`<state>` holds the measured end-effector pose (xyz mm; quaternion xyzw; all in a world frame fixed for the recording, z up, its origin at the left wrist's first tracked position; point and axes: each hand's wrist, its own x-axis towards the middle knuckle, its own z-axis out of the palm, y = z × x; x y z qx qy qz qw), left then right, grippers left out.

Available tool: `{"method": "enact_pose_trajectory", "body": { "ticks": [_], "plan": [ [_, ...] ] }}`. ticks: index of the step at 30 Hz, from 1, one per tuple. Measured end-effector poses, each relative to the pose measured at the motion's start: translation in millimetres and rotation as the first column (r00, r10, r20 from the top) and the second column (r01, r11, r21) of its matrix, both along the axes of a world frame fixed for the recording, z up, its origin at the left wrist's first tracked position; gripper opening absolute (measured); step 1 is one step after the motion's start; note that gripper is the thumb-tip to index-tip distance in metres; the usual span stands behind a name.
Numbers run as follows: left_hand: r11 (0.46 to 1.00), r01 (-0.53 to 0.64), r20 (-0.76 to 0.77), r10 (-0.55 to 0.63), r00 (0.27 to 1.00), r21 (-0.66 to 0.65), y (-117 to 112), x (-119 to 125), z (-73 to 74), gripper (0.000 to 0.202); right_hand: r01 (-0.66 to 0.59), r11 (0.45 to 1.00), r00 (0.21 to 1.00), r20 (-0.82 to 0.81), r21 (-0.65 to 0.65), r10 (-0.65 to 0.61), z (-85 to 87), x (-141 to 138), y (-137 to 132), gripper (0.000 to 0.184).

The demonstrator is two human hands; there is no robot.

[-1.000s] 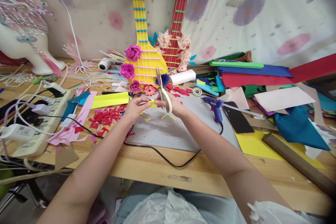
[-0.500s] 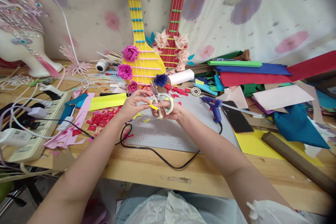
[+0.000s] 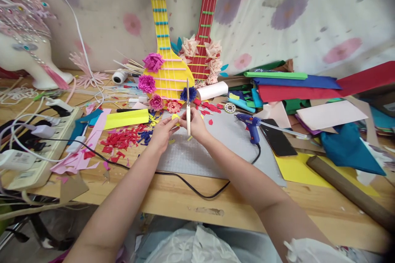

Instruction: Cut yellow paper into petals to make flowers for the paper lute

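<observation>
Above the grey cutting mat [image 3: 212,156], my left hand [image 3: 164,132] pinches a small yellow paper piece [image 3: 175,117] between thumb and fingers. My right hand [image 3: 196,125] is closed around white-handled scissors [image 3: 188,117], which stand edge-on with the blades pointing up and away from me. The right fingertips come close to the yellow piece; whether they touch it I cannot tell. Behind the hands stands a yellow paper instrument [image 3: 169,70] decorated with paper flowers, beside a red one [image 3: 200,59].
A blue glue gun [image 3: 251,125] and a phone [image 3: 277,137] lie right of my hands. Its black cord crosses the table front. Red paper scraps [image 3: 121,137], a yellow strip [image 3: 126,119] and a power strip [image 3: 46,148] are on the left. Coloured paper sheets [image 3: 296,90] pile up at right.
The scissors have turned from showing their open handle loops to edge-on, blades up. My left hand has moved slightly right and lower, uncovering blue and yellow scraps and a coral flower.
</observation>
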<state>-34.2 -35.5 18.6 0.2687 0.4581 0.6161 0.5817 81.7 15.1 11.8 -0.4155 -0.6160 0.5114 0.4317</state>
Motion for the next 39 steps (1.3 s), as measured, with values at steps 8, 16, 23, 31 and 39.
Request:
{"method": "enact_pose_trajectory", "body": {
  "ticks": [8, 16, 23, 31, 39],
  "plan": [
    [0.981, -0.168, -0.004, 0.168, 0.986, -0.095, 2.2, 3.1, -0.4, 0.031, 0.058, 0.996, 0.986, 0.149, 0.069, -0.068, 2.0, 0.4, -3.1, 0.037],
    [0.963, -0.245, -0.046, 0.242, 0.969, -0.108, -0.6, -0.1, 4.6, 0.030, 0.073, 0.994, 0.984, 0.157, 0.080, -0.085, -0.7, -8.8, -3.1, 0.036],
    [0.954, -0.273, -0.053, 0.268, 0.962, -0.122, 0.4, -2.7, 5.3, 0.022, 0.028, 0.998, 0.989, 0.144, 0.063, -0.037, 0.8, -11.6, 1.6, 0.038],
    [0.920, -0.377, 0.178, 0.390, 0.903, -0.104, 8.2, -15.7, 11.5, 0.009, -0.281, 0.950, 0.952, 0.088, -0.135, 0.294, 19.7, 11.2, 0.3, 0.038],
    [0.847, -0.521, 0.367, 0.519, 0.772, -0.104, 22.9, -21.2, 29.1, 0.010, -0.581, 0.798, 0.765, 0.228, -0.162, 0.603, 28.3, 19.5, -8.0, 0.036]
  ]
}}
